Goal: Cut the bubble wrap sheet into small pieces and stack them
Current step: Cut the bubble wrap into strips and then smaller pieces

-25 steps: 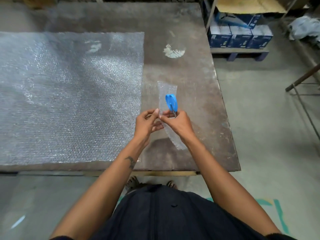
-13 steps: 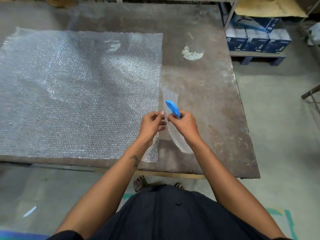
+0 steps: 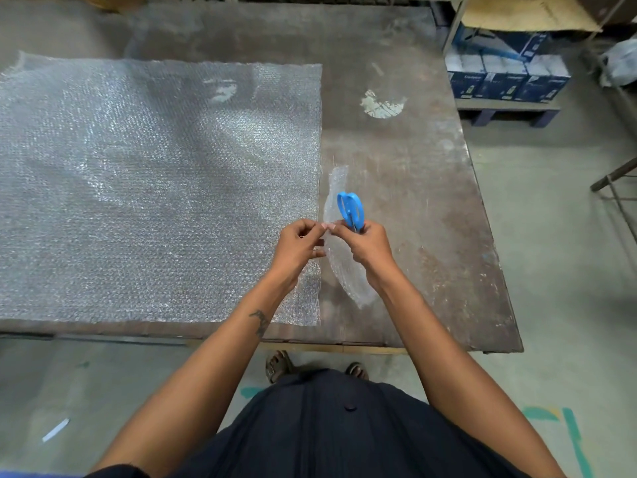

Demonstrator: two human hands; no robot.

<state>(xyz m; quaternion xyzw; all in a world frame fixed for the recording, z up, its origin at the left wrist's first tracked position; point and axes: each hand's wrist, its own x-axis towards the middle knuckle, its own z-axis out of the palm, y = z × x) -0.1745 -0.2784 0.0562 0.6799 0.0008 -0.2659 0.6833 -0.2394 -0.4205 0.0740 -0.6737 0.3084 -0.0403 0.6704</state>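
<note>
Strip (image 3: 339, 267) is pinched by left hand (image 3: 300, 246) and right hand (image 3: 368, 246), scissors (image 3: 351, 210) gripped too, right of the sheet (image 3: 155, 188). Light, floppy, probably slippery; best pinched at an edge.

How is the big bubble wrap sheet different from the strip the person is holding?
The big sheet is wide and lies flat on the table; the strip is narrow, curved, and pinched by the left hand and right hand. Nobody grips the sheet. Both are clear bubble wrap.

Both forearms reach forward; left hand (image 3: 299, 243) and right hand (image 3: 366, 243) meet fingertip to fingertip, fingers curled
</note>
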